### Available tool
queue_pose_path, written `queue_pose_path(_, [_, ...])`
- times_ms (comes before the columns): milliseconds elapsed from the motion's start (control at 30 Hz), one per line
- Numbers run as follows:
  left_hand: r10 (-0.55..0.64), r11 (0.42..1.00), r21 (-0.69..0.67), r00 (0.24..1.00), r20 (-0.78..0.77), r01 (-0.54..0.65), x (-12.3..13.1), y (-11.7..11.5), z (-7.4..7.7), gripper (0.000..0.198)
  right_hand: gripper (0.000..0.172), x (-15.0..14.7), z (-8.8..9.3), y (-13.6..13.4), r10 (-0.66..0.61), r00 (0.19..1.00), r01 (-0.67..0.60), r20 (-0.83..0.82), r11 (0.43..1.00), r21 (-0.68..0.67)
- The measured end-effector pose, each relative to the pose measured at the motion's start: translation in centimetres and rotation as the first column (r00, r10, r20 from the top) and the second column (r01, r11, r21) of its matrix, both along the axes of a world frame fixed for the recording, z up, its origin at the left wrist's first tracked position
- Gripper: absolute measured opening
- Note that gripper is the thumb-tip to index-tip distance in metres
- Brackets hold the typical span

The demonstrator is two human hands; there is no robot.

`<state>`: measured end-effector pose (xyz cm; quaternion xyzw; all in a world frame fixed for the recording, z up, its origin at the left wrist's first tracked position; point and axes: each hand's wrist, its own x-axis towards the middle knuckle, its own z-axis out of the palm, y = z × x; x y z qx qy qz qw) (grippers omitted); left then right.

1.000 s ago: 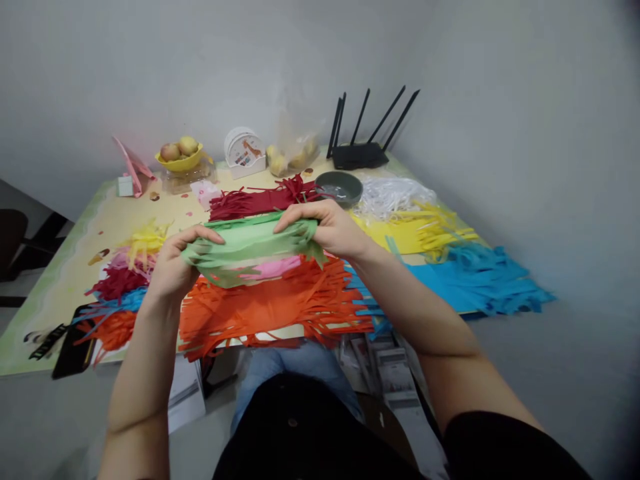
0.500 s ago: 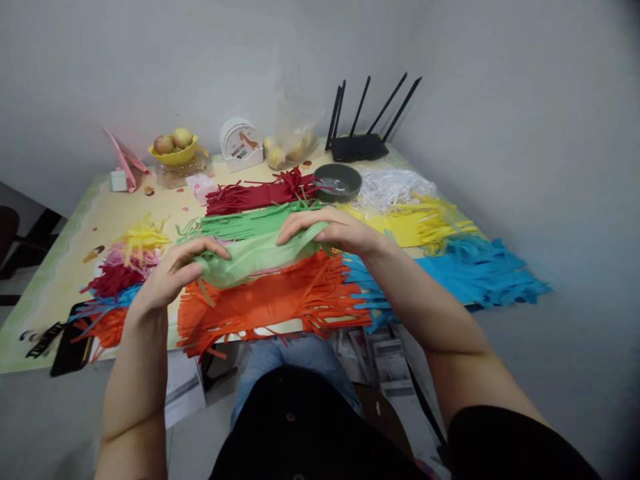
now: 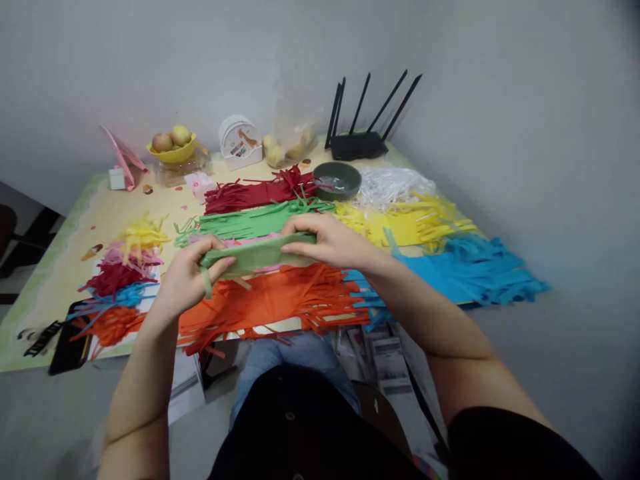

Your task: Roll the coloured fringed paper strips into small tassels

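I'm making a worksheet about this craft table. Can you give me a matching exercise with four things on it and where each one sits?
Things:
1. folded light green paper strip
2. black router with antennas
3. yellow bowl of fruit
4. blue fringed paper sheet

Places:
A. far left of the table, by the wall
B. held between the left hand and the right hand
C. right edge of the table, hanging over it
D. far corner, behind the grey-green bowl

Pairs: 1-B, 2-D, 3-A, 4-C
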<state>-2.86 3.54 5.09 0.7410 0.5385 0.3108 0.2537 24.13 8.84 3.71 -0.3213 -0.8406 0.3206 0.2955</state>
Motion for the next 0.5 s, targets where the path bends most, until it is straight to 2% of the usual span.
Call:
queue_pose_path(67, [-0.009,0.999,-0.034,0.999,0.042,0.011,0.2,-0.2,0.2,0.027,0.027,-0.2,-0.1,-0.1,-0.011,1.0,0.011,-0.024,1.0,-0.02])
queue_pose_path(200, [0.034,0.997,-0.078,0.985,0.169,-0.021,0.3,-0.4,0.0,0.026,0.022,-0.5,-0.3,-0.4,-0.043,0.998,0.041,-0.038,0.998,-0.049])
queue_pose_path(333, [0.14,0.979,-0.195,0.892,0.43,-0.06,-0.2,-0.6,-1.2,0.028,0.019,-0.9,-0.8,-0.9,-0.123,0.96,0.101,-0.25,0.99,-0.1])
queue_pose_path(433, [0.112,0.979,-0.202,0.804,0.584,0.011,-0.5,-0.8,-1.9,0.021,0.015,-1.2,-1.3,-1.3,-0.11,0.916,0.021,-0.386,0.973,-0.228])
queue_pose_path(500, [0.058,0.986,-0.16,0.786,0.616,0.053,-0.7,-1.0,-2.0,0.014,0.014,-1.2,-1.6,-1.4,-0.072,0.889,-0.081,-0.453,0.947,-0.311])
